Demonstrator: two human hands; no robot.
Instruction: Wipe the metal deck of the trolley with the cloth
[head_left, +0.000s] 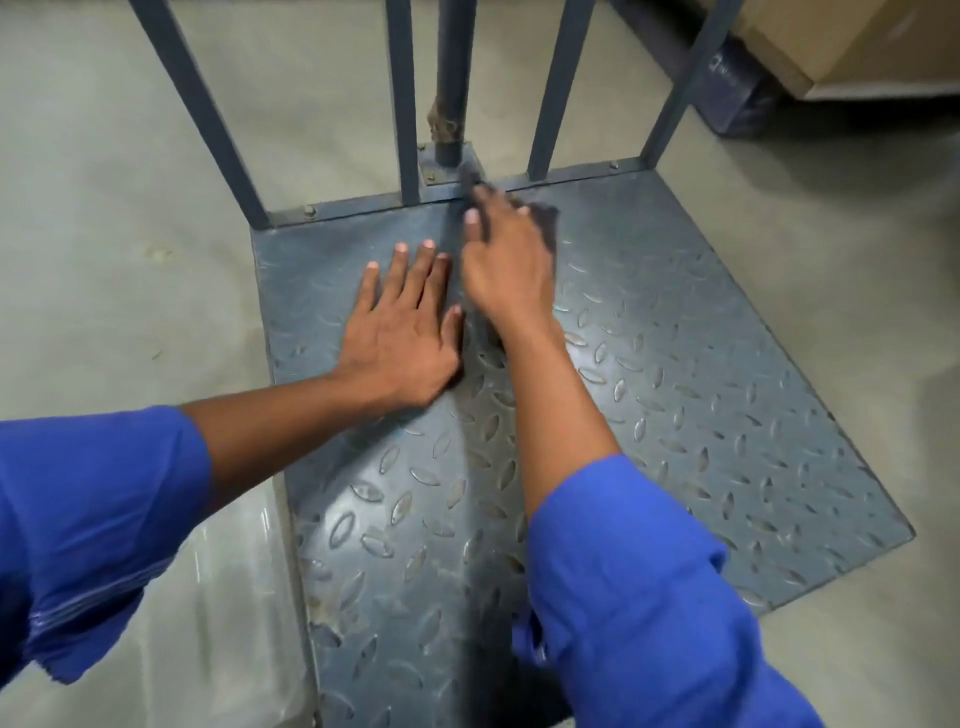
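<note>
Looking down from the head view, we see our left hand (400, 338) spread flat on the deck (675, 364), empty, while our right hand (506, 265) is closed on the dark cloth (543, 221) at the far edge, just beside the uprights (408, 130). We judge the cloth could snag on the bolts (310, 211) there, or knuckles strike a bar.

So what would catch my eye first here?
Two bare hands on a grey diamond-plate trolley deck: the left hand lies flat with fingers spread, while the right hand presses a dark cloth near the far edge. Upright grey bars rise just behind them.
</note>
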